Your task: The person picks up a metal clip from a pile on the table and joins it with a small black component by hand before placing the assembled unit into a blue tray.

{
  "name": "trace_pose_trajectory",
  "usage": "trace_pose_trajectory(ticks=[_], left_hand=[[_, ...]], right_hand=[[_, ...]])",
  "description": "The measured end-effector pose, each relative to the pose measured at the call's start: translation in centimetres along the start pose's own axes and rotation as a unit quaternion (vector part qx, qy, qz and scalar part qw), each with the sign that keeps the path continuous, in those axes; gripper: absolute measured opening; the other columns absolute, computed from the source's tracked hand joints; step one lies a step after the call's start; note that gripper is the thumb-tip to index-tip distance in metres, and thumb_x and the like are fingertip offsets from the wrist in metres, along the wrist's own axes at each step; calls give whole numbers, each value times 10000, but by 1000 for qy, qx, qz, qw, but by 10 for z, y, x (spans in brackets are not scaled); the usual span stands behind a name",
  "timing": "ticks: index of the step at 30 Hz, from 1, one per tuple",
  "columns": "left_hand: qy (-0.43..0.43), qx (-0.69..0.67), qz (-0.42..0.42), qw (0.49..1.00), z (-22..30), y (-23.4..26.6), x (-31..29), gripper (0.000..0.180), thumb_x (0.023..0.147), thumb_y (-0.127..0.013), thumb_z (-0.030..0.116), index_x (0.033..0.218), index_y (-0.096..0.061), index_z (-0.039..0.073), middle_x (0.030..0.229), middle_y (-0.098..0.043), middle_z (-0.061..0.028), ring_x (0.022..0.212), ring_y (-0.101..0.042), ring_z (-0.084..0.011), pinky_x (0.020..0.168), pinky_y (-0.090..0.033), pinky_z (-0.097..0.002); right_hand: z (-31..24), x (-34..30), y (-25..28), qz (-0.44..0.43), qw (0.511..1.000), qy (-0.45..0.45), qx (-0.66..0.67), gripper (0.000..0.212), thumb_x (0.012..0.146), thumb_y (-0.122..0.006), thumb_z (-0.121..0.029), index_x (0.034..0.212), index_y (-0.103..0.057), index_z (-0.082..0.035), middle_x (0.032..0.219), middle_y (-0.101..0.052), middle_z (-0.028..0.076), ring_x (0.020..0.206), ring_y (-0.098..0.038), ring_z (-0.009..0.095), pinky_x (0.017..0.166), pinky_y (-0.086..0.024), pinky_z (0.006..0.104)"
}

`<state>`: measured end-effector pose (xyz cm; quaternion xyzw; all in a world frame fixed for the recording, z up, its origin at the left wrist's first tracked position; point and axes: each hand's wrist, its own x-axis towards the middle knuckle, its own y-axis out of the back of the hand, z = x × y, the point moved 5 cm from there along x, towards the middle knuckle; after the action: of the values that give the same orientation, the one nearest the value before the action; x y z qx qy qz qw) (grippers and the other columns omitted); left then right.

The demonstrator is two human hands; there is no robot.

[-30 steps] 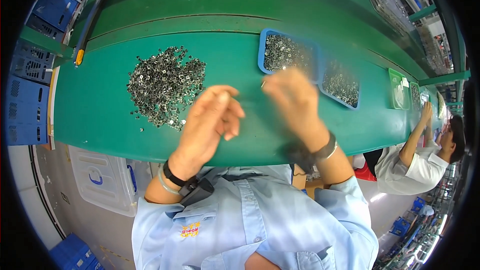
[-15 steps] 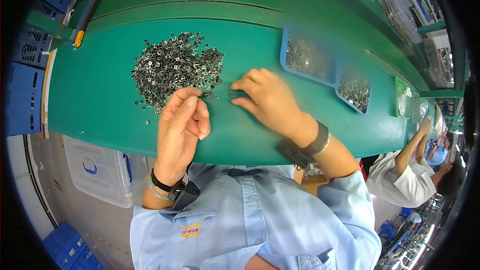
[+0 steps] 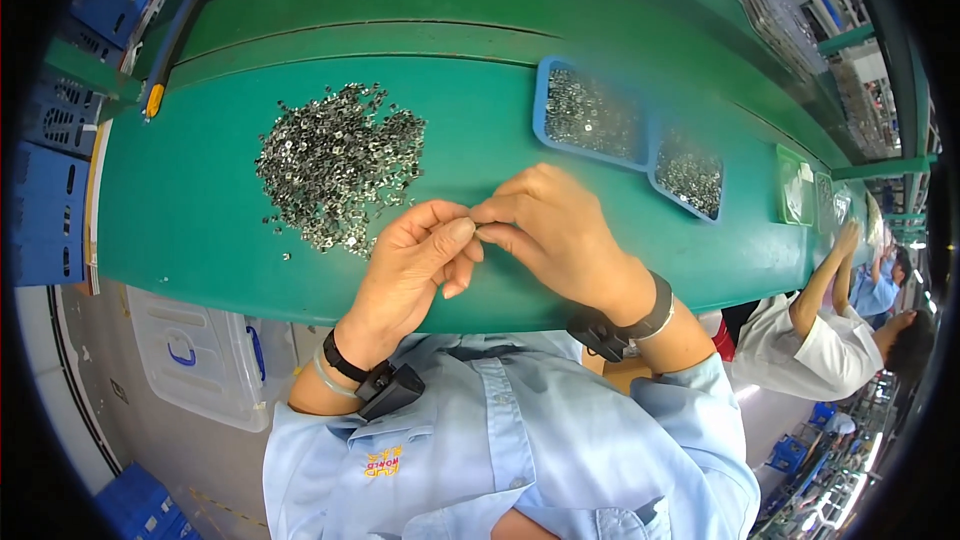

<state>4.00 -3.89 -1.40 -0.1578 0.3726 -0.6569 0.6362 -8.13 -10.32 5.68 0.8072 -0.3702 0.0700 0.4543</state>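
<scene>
My left hand (image 3: 415,255) and my right hand (image 3: 555,230) meet fingertip to fingertip over the near part of the green table. Each is closed in a pinch, thumb against forefinger. Whatever lies between the fingertips is too small and too covered to make out. Beyond my left hand spreads a loose pile of small black and silver metal parts (image 3: 335,165). To the right of the pile, past my right hand, stands a blue tray (image 3: 541,105) with many small metal pieces in it. A second blue tray (image 3: 690,205) beside it holds similar pieces.
A green tray (image 3: 783,185) sits farther right on the green table (image 3: 190,220). Blue crates (image 3: 45,215) stand at the left, near a yellow-tipped tool (image 3: 154,100). Below the table edge is a clear plastic box (image 3: 195,350). Other people (image 3: 810,350) work at the right.
My right hand has closed its parted fingers and come up against my left fingertips. My left hand has moved right, away from the pile.
</scene>
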Motion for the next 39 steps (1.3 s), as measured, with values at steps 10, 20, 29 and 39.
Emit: trace_pose_trajectory(ticks=[10,20,29,39], left_hand=[[26,-11,-37,999,-8,-22,9,176,921,-537,153,1014,-561,6,801,-616,-82,551,-522,-97,446,-375,-204],[22,24,-11,999,-7,-34,11,201,928,-525,170,1043,-582,16,769,-618,-76,549,-525,-98,441,-374,-205],[42,4,15,999,-14,-28,15,209,923,-537,190,1041,-587,25,721,-611,-64,538,-514,-95,437,-366,-204],[31,9,23,999,-12,-37,14,156,911,-557,175,984,-568,38,725,-598,-57,529,-493,-92,443,-368,-207]], right_hand=[[8,-23,17,50,997,-46,41,203,709,-703,-59,907,-661,-78,841,-600,50,768,-551,240,664,-449,329],[19,-31,16,86,990,-80,83,230,710,-699,-67,930,-641,-95,929,-587,51,844,-539,246,730,-431,353],[14,-35,17,110,992,-13,-56,228,674,-723,-95,879,-624,-106,899,-587,36,811,-554,238,687,-432,351],[20,-40,15,138,990,-30,-4,180,701,-707,-98,866,-634,-96,861,-570,18,761,-540,207,655,-404,328]])
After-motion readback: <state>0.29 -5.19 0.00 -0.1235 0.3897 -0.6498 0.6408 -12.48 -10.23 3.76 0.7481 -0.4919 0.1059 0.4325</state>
